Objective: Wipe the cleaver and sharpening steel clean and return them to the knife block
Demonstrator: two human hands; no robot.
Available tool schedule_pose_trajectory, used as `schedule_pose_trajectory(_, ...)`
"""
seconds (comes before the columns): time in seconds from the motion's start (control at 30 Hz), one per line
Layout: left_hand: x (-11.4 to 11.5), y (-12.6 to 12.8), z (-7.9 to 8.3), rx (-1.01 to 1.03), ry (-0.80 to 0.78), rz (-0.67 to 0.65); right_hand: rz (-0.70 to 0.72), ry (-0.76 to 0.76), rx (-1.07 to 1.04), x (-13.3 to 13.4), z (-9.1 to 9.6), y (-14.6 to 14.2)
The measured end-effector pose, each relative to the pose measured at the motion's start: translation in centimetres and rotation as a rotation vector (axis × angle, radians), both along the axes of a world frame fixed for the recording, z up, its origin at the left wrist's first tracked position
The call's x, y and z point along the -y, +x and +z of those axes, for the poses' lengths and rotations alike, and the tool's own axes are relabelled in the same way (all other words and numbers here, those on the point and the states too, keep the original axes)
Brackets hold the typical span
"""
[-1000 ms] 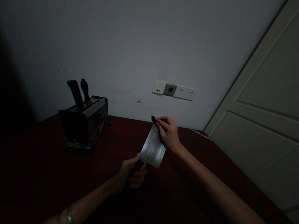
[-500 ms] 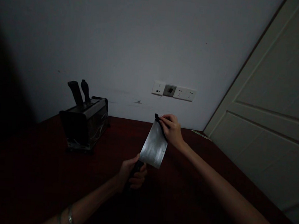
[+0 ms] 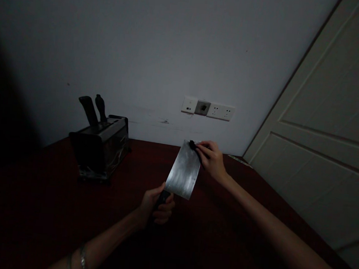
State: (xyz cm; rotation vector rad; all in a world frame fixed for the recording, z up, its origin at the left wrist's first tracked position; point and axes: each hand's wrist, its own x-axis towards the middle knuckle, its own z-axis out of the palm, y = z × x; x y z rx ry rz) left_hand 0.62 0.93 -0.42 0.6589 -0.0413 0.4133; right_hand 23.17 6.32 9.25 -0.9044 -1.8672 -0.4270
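My left hand (image 3: 156, 207) is wrapped round the black handle of a cleaver (image 3: 183, 172). Its broad, shiny blade slants up and away from me, above the table. At the blade's far end, my right hand (image 3: 212, 160) pinches a small black cloth-like piece (image 3: 192, 145) against the flat face. In the dim light I cannot make out exactly what kind of piece it is. Part of it is hidden behind the right fingers, along the blade's right edge.
A knife block (image 3: 99, 145) with two black-handled tools (image 3: 89, 111) in it stands at the left. The dark red tabletop (image 3: 146, 161) meets a wall with sockets (image 3: 220, 111). A pale panelled door (image 3: 319, 133) slopes along the right.
My right hand has drawn the black piece from the blade's far left corner a little right and towards me. The left hand keeps its hold on the cleaver, which has hardly moved.
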Motion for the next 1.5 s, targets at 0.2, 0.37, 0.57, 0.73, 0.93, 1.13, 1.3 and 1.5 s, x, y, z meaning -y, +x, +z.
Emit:
schedule_pose_trajectory(0.2, -0.3, -0.2, 0.1, 0.032, 0.012, 0.030, 0.184, -0.119, 0.135, 5.5, -3.8, -3.0)
schedule_pose_trajectory(0.37, -0.6, -0.3, -0.2, 0.046, 0.023, 0.018, 0.265, -0.175, 0.159, 7.0, -4.5, -3.7)
schedule_pose_trajectory(0.57, -0.2, -0.2, 0.3, 0.065, 0.004, 0.009, 0.104, -0.063, 0.053, 3.5, -1.6, -1.8)
schedule_pose_trajectory(0.73, -0.4, -0.2, 0.6, 0.078, 0.001, 0.039, 0.263, -0.196, 0.199, 7.2, -3.9, -4.4)
schedule_pose_trajectory(0.93, -0.1, -0.1, 0.8, 0.027, 0.022, 0.033, 0.237, -0.135, 0.114, 5.2, -1.9, -4.5)
schedule_pose_trajectory(1.13, 0.1, 0.0, 0.9, 0.019, 0.008, 0.015, 0.111, -0.063, -0.045, 2.6, -0.9, -4.3)
schedule_pose_trajectory(1.3, -0.6, 0.0, 0.2, 0.057, -0.005, 0.045, 0.320, -0.205, 0.159, 6.6, -4.3, -6.7)
schedule_pose_trajectory(1.5, -0.2, 0.2, 0.2, 0.015, 0.002, -0.009, 0.232, -0.120, 0.148, 3.4, -1.9, -4.3)
